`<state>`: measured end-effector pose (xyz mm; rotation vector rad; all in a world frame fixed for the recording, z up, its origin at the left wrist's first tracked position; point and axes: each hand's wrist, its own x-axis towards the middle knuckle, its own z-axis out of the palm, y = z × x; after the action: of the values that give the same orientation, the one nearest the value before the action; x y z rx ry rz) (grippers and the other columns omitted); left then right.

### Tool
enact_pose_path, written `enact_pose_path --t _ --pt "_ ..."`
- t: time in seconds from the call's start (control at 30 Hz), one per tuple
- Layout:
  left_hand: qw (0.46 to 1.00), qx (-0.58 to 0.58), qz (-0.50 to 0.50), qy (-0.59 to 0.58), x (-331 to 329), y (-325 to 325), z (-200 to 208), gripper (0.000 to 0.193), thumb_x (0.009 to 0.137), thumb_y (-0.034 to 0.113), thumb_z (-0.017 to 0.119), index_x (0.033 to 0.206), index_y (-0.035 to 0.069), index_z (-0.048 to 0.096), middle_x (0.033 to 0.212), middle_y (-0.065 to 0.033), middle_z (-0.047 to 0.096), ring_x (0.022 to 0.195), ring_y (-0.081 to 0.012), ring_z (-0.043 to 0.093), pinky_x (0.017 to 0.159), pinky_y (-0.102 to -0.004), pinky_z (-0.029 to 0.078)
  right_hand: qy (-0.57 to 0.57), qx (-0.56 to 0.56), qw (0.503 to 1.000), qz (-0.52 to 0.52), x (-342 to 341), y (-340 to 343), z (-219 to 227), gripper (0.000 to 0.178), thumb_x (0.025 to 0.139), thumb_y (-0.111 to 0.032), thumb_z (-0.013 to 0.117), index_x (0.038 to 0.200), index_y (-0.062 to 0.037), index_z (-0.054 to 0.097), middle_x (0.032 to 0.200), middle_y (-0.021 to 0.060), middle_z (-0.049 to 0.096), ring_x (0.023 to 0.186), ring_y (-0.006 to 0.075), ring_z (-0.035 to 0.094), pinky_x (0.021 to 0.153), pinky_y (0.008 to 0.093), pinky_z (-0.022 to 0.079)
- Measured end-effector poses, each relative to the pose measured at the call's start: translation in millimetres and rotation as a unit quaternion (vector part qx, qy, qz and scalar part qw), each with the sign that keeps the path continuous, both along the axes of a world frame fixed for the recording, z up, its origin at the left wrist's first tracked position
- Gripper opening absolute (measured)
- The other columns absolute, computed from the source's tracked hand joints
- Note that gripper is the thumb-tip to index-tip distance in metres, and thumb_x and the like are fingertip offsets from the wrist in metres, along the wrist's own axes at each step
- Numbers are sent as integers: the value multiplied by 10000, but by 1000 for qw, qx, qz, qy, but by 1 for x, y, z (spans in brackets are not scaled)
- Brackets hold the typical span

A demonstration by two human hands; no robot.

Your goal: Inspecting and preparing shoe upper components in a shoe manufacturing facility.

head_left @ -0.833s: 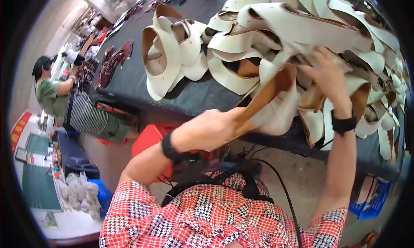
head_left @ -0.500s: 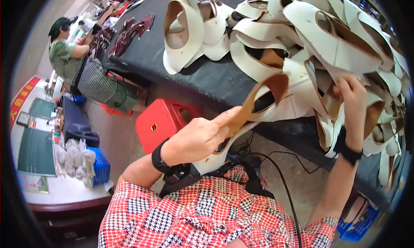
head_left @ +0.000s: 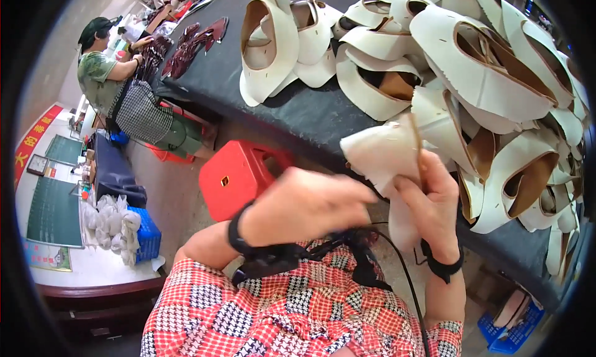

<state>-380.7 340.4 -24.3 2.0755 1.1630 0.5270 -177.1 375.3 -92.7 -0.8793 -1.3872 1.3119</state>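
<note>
My right hand point(head_left: 433, 205) pinches a white leather shoe upper point(head_left: 382, 152) between thumb and fingers, just off the near edge of the table. The upper hangs folded, its pale outer side showing and a thin tan edge along the fingers. To its left, apart from it, is my left hand point(head_left: 304, 205), blurred by motion, its fingers stretched towards the upper and nothing visible in them. Beyond my right hand lies a heap of similar white shoe uppers point(head_left: 478, 68) with tan insides, with a smaller group of uppers point(head_left: 273, 53) to the left.
A black-covered table point(head_left: 298, 118) bears the uppers and some dark red pieces point(head_left: 195, 46). A red stool point(head_left: 230, 177) stands before it. Another person point(head_left: 118, 84) works at the far left. A black cable point(head_left: 406, 264) runs by my right arm; a blue basket point(head_left: 512, 326) sits at lower right.
My right hand has come from the heap towards my body and now holds a white upper. The tan-lined upper has left my left hand's grip, and that hand is moving.
</note>
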Motion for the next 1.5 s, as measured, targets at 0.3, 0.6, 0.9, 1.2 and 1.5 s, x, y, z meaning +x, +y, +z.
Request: enact_pose_path --t 0.3,0.6,0.9,1.2,1.5 --pt "935 -62 133 -323 18 22 -51 899 739 269 758 1373 97 145 1322 -174 323 1169 -265 427 917 -399 431 -239 212 946 -46 -45 -10 16 583 726 29 574 1289 -38 442 1298 309 376 957 411 591 744 398 522" --pt "894 -156 165 -387 0 29 -54 610 907 101 549 1391 118 178 1278 -84 423 1123 -160 462 901 -301 433 -243 150 948 -142 -36 -4 12 549 651 3 713 1152 -1 491 1154 161 514 902 257 584 751 341 491" --pt "952 34 184 -243 4 38 -46 395 934 118 504 1317 62 426 1121 -90 607 1001 -125 567 879 -266 443 -302 311 865 -252 -75 2 -8 596 660 86 586 1218 58 380 1225 235 459 1079 399 471 889 428 412" --pt "988 -97 96 -70 -53 69 -45 167 933 121 492 1012 21 600 878 -37 612 788 -68 535 731 -239 446 -98 16 995 24 -41 21 1 157 844 -60 607 988 5 603 783 28 631 712 84 585 634 220 460" --pt "924 -267 9 -274 -57 95 -66 147 893 65 549 1017 -12 566 890 17 590 853 -43 530 762 -196 424 45 -184 982 -14 -67 24 -11 135 853 -65 597 954 24 614 793 -10 606 714 34 520 636 179 418"
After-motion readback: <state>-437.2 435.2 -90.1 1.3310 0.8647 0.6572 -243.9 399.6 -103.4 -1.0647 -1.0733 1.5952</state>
